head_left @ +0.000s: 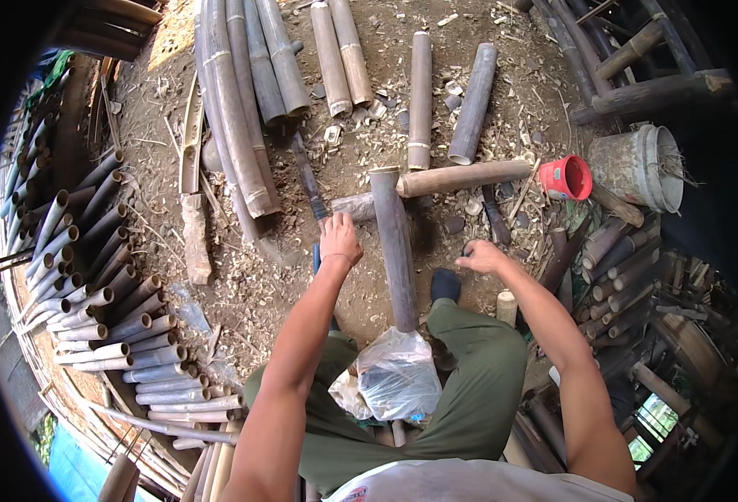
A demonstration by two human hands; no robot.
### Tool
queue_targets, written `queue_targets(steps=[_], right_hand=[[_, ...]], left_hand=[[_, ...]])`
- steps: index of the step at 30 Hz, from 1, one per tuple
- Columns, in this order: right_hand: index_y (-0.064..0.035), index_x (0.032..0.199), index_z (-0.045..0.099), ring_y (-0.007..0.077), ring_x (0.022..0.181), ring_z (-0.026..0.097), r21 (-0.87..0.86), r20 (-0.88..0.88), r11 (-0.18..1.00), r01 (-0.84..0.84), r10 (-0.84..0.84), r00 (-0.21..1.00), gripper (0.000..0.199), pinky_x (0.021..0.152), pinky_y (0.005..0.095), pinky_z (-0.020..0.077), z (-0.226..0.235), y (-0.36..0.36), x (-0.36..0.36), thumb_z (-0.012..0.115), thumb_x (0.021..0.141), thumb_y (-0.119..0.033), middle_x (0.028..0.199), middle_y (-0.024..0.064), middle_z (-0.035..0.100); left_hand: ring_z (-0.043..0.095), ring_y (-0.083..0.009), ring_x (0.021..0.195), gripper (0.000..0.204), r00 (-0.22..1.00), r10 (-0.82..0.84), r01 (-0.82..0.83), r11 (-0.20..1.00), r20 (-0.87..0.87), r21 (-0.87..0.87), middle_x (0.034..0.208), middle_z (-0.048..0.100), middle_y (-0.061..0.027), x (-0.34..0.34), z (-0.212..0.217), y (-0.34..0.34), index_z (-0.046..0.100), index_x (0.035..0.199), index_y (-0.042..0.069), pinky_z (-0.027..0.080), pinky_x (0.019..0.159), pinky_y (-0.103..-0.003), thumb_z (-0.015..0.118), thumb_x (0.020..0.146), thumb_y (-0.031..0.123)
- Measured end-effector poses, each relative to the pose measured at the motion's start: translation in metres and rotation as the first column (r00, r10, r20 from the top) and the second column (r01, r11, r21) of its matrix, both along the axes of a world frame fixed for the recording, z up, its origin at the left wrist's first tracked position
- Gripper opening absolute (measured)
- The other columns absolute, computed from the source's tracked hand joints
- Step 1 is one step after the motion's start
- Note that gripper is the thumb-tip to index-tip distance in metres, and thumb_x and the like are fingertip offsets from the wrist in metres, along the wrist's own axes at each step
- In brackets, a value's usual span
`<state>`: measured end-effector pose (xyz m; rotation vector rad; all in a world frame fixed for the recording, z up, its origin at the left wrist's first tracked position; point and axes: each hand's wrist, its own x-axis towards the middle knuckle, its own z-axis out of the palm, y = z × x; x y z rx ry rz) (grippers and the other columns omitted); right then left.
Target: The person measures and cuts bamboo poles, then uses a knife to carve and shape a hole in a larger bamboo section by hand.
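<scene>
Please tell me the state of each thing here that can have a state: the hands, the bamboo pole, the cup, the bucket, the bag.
left hand: closed on a long blade's handle
right hand: low, near the ground, grip unclear
bamboo pole: lying between the legs
red cup: on its side
grey bucket: tipped over
plastic bag: crumpled

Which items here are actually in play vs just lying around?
In play:
- left hand gripping the long blade
- right hand reaching toward the ground
- upright bamboo pole between the knees

Lying about:
- red cup
- grey bucket
- stacked bamboo tubes
- plastic bag
- long bamboo poles
</scene>
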<state>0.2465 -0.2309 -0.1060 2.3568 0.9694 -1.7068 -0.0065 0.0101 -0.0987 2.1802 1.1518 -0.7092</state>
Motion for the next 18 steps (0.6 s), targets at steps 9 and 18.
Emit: queue_targets(steps=[9,18], right_hand=[[0.0070,0.144,0.029,0.0327,0.130,0.048,0.369,-0.488,0.800,0.474,-0.268,0.831,0.116,0.110,0.0409,0.0359,-0.150,0.003,-0.090,0.082,0.067,-0.060,0.139,0.0257,0.047],[0.0072,0.139,0.031,0.0435,0.122,0.054,0.407,-0.280,0.880,0.244,-0.134,0.951,0.113,0.104,0.0457,0.0422,-0.147,-0.021,-0.124,0.077,0.066,-0.066,0.129,0.0317,0.055]], left_hand=[[0.043,-0.0315,0.131,0.093,0.924,-0.376,0.337,0.886,0.070,0.320,0.140,0.046,-0.0088,0.049,-0.170,0.007,0.032,0.145,0.013,0.036,0.105,-0.053,0.083,0.069,0.029],[0.045,-0.0352,0.128,0.073,0.869,-0.438,0.272,0.811,0.229,0.518,0.138,0.048,-0.0142,-0.014,-0.180,-0.026,0.037,0.143,0.010,0.036,0.109,-0.044,0.071,0.079,0.018]])
